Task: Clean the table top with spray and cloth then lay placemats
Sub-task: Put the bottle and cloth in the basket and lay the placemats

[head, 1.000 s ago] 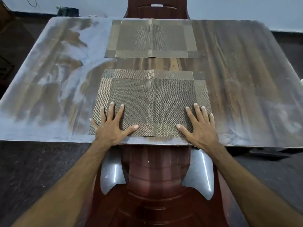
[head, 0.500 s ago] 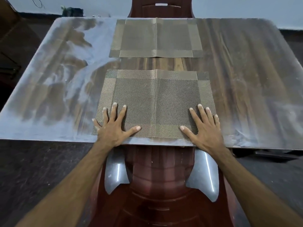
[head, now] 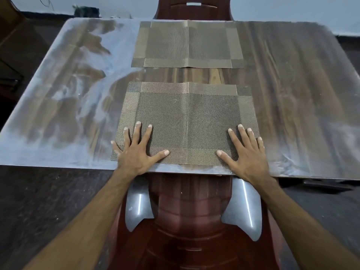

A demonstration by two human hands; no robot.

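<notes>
Two woven brown-gold placemats lie on the dark wooden table top (head: 292, 94). The near placemat (head: 187, 117) sits at the table's front edge, with a crease down its middle. My left hand (head: 136, 151) presses flat on its front left corner, fingers spread. My right hand (head: 246, 152) presses flat on its front right corner, fingers straight. The far placemat (head: 188, 44) lies at the table's far edge, in line with the near one. Pale streaks cover the left part of the table. No spray bottle or cloth is in view.
A dark red plastic chair (head: 191, 221) with grey arm ends stands tucked under the table's near edge between my arms. Another red chair (head: 192, 10) stands at the far side. A dark object (head: 85, 10) sits on the floor beyond the table's far left corner.
Both hands have stayed flat on the near placemat's front corners. The view has shifted slightly; the placemats have not visibly moved on the table.
</notes>
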